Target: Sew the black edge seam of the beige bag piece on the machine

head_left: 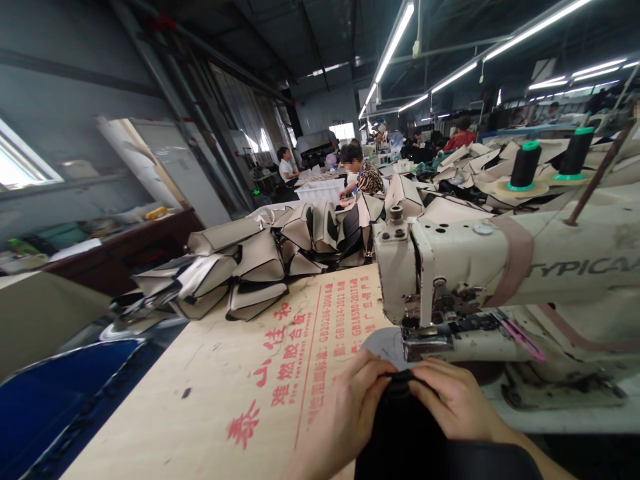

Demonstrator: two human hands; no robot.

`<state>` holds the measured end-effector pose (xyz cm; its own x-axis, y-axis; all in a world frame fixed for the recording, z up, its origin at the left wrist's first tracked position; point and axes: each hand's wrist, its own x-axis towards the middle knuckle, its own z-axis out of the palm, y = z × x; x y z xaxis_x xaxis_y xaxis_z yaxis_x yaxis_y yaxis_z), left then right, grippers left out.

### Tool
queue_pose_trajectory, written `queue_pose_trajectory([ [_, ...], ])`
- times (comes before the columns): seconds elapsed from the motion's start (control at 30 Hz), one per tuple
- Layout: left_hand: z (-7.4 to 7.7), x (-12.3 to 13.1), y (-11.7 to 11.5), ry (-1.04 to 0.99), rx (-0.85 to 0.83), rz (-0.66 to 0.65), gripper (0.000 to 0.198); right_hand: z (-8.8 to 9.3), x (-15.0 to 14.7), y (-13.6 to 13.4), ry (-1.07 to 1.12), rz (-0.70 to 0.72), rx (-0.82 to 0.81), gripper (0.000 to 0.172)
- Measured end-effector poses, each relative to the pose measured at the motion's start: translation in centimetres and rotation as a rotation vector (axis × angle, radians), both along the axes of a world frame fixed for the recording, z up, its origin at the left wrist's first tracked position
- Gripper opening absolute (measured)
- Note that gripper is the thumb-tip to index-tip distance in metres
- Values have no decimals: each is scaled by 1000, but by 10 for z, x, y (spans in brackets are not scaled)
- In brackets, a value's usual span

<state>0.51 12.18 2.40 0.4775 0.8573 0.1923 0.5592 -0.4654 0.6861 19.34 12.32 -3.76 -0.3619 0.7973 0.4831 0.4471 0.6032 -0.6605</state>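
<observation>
A sewing factory with an industrial sewing machine [500, 267].

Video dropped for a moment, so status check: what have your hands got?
Left hand and right hand pinching black fabric. Just short of the sewing machine's presser foot. Beige sewn pieces heaped beyond the printed board.

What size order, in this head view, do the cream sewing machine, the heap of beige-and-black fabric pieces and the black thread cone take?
Cream sewing machine and heap of beige-and-black fabric pieces: nearness to the camera makes their order unsure.
Smallest: black thread cone.
</observation>
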Motion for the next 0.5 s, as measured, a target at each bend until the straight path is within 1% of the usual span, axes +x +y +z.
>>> queue_pose_trajectory([
  [0.03, 0, -1, 0, -6, -10, 10, 23, 2, 0, -1, 39, -14, -50, 13],
  [0.1, -1, -2, 0, -16, -29, 9, 22, 6, 0, -2, 61, -12, -84, 18],
  [0.17, -6, -2, -1, -36, -44, 13, 22, 7, 1, -3, 4, 38, -17, 25],
  [0.2, -11, -2, -2, -58, -48, 43, 20, 7, 1, -3, -24, 55, 28, 25],
  [0.27, -22, -1, -5, -134, -49, 175, 14, 4, 2, -4, -42, 53, 79, 24],
  [0.33, -33, 1, -8, -221, -51, 317, 11, 0, 2, -5, -42, 21, 87, 25],
  [0.37, -36, 2, -9, -254, -59, 351, 10, -2, 2, -6, -43, 13, 97, 26],
  [0.43, -39, 4, -10, -311, -84, 345, 11, -7, 3, -7, -55, 16, 132, 28],
  [0.5, -37, 4, -10, -372, -114, 293, 13, -11, 4, -7, -63, 22, 175, 30],
])
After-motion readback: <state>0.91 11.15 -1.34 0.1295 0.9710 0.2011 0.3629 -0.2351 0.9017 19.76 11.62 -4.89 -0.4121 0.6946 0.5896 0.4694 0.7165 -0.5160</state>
